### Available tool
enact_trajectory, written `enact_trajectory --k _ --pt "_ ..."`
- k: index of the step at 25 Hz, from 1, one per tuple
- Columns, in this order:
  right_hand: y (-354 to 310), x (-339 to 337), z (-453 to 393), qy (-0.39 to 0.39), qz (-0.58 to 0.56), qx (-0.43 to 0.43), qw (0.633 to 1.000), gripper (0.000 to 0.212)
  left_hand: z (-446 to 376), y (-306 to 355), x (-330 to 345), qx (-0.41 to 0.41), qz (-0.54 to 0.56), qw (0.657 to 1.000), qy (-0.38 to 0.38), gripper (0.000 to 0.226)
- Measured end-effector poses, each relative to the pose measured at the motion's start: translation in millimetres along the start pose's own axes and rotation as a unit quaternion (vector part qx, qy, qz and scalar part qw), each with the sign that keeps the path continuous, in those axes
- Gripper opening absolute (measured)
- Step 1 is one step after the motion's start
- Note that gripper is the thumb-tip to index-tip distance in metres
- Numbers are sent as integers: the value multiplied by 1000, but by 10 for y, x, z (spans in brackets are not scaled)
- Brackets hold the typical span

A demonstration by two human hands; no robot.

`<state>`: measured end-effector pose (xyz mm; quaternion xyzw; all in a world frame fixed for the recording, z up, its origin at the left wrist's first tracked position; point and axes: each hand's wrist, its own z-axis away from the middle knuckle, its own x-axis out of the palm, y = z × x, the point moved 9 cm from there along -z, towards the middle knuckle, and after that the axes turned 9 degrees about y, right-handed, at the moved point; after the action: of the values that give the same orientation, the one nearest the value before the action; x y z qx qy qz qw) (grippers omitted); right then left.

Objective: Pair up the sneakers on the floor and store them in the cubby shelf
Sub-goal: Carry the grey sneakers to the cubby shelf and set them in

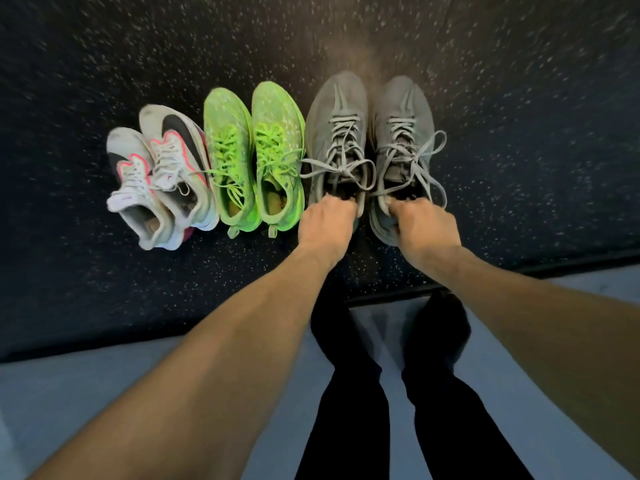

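Three pairs of sneakers stand in a row on the dark speckled mat. On the right is a grey pair: my left hand (327, 225) grips the heel opening of the left grey sneaker (334, 112), and my right hand (424, 226) grips the heel opening of the right grey sneaker (403, 112). My fingers reach inside both collars. A neon green pair (254, 150) stands in the middle, toes pointing away. A white pair with black and pink accents (162, 174) lies at the left, one shoe overlapping the other. No cubby shelf is in view.
The speckled black mat (519, 133) covers the upper part of the view; its near edge (104, 344) meets a pale grey floor (52, 410). My legs in black trousers (363, 393) stand at that edge, just behind the grey pair.
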<state>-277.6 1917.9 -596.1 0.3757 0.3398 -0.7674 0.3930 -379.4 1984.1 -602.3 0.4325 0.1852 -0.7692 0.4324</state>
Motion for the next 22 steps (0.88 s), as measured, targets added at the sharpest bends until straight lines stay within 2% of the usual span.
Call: enact_trajectory --k 6,15,22 --pt "-292 -1231 643 31 -26 -7 999 24 683 274 -1142 15 1 999 32 18" --pt "-748 -3489 2088 60 -53 -21 997 21 2171 685 -3251 31 8 998 59 18" --pt "-977 -4525 3102 106 -37 -24 993 18 3306 993 -4386 53 -8 994 98 21"
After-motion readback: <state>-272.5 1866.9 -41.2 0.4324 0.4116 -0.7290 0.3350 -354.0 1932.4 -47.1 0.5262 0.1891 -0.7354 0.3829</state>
